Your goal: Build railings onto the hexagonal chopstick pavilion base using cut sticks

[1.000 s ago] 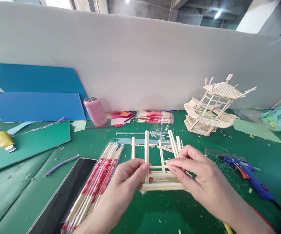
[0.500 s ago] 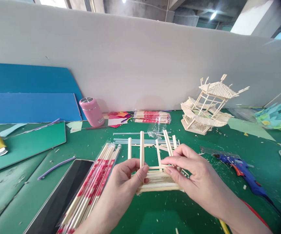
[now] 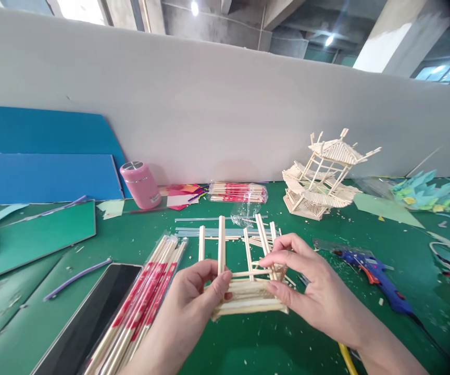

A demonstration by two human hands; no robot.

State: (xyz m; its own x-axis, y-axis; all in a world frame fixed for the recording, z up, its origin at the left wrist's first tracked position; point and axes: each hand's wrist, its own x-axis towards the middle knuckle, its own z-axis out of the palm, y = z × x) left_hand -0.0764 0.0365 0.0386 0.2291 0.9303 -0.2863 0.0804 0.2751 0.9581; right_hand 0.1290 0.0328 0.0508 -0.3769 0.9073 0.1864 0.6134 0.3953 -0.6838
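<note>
Above the table sits a small model built of wooden sticks [image 3: 248,304], with several upright posts and a base of stacked sticks. My left hand [image 3: 199,299] pinches its near left corner, thumb and fingers around a tall post [image 3: 221,242]. At the near right corner my right hand [image 3: 307,281] has its fingers curled about another post [image 3: 262,234], thumb low against the base. A thin stick [image 3: 248,273] runs across between the two posts, close to both thumbs. The fingers behind the model are partly hidden.
To the left lie bagged chopsticks [image 3: 142,297] and a dark panel [image 3: 88,317]. A blue glue gun [image 3: 381,281] is at the right. Farther back stand a pink flask [image 3: 140,185] and a stick pagoda [image 3: 322,182]; another chopstick pack [image 3: 238,191] lies between them.
The view has shifted slightly, so everything sits a little lower and to the left. My right index finger has lifted off the thin stick; my left hand keeps its hold.
</note>
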